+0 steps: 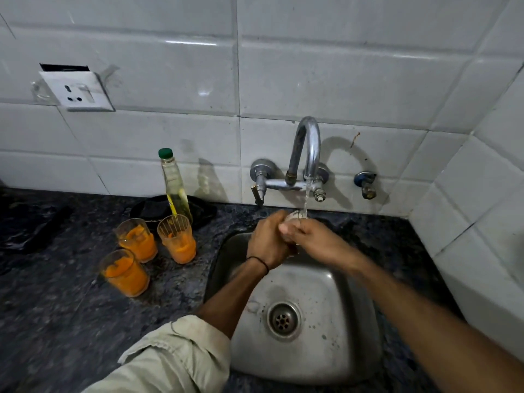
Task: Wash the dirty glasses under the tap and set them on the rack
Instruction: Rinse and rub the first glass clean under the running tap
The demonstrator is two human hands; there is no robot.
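Over the steel sink [334,282] I hold a clear glass [296,216] under the running tap [307,148]. My left hand [266,239] and my right hand [309,236] both wrap around it, so only its rim shows. Water falls from the spout onto the rim. Three dirty glasses smeared with orange residue stand on the dark counter to the left: one at the back left [136,239], one at the back right [177,238], one in front [124,272]. No rack is in view.
A tall bottle with a green cap [173,185] stands behind the dirty glasses, on a dark cloth [150,209]. A wall socket [76,90] sits high on the white tiles. A second valve [366,184] juts from the wall right of the tap. Tiled wall closes the right side.
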